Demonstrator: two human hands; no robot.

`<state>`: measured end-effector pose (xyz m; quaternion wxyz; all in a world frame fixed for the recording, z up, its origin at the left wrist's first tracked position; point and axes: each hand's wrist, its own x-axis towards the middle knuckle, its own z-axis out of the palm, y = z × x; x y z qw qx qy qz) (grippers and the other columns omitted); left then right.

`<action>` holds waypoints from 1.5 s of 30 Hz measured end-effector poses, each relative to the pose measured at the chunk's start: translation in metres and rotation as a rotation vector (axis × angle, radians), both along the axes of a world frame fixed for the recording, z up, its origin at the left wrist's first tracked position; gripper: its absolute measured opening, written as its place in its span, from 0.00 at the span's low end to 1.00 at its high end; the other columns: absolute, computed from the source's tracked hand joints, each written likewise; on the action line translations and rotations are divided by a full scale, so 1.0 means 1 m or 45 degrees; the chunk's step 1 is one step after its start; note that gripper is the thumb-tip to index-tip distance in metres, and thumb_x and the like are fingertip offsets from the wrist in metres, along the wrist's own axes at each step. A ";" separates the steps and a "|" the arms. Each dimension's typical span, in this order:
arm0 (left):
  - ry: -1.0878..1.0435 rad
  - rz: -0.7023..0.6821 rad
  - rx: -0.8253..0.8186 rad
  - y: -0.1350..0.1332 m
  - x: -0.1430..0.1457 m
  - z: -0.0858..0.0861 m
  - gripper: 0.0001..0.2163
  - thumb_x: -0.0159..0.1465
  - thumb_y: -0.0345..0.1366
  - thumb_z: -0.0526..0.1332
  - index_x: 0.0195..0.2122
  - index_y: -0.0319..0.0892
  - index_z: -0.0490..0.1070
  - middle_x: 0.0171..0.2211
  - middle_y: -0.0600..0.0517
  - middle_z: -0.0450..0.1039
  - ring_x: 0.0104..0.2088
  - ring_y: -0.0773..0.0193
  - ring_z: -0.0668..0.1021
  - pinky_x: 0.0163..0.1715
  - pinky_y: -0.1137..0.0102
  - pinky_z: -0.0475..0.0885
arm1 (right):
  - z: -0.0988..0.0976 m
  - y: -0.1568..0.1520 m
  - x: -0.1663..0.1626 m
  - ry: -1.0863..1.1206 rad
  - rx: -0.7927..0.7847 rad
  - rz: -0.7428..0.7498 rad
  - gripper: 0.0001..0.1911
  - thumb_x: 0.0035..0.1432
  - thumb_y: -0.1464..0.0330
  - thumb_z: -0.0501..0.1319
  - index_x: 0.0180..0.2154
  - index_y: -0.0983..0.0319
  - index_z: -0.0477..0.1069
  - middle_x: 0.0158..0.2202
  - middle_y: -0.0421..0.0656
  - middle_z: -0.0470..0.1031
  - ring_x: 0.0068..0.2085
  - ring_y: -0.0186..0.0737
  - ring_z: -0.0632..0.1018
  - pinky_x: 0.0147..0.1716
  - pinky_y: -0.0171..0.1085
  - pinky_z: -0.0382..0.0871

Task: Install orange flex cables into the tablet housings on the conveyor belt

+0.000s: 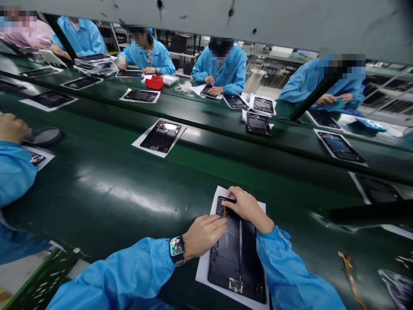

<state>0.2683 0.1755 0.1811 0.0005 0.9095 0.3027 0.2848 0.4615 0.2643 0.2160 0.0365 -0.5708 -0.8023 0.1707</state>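
Observation:
In front of me a black tablet housing [237, 262] lies open side up on a sheet of white paper [202, 270]. A narrow orange flex cable [224, 211] runs near its upper left corner. My right hand [247, 207] reaches over the top edge, with thumb and finger closed at the cable's upper end. From the left comes my left hand [204, 236], its fingers drawn together at the cable's lower end, a watch [176, 248] on the wrist. The fingers partly cover the cable, so its exact contact with the housing is hidden.
Another tablet housing [161, 135] on paper lies farther up the green bench. Loose orange flex cables [350, 275] lie at right. A co-worker's hand [13, 128] is near a round black dish [45, 137] at left. Several co-workers sit opposite; a dark post [371, 214] juts in at right.

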 end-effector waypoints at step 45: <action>0.148 -0.242 -0.280 0.012 -0.013 0.014 0.12 0.69 0.40 0.57 0.45 0.37 0.72 0.48 0.47 0.76 0.51 0.60 0.75 0.50 0.65 0.74 | 0.007 0.006 0.011 0.128 -0.093 -0.035 0.07 0.59 0.66 0.64 0.40 0.59 0.69 0.39 0.42 0.73 0.37 0.41 0.75 0.34 0.35 0.61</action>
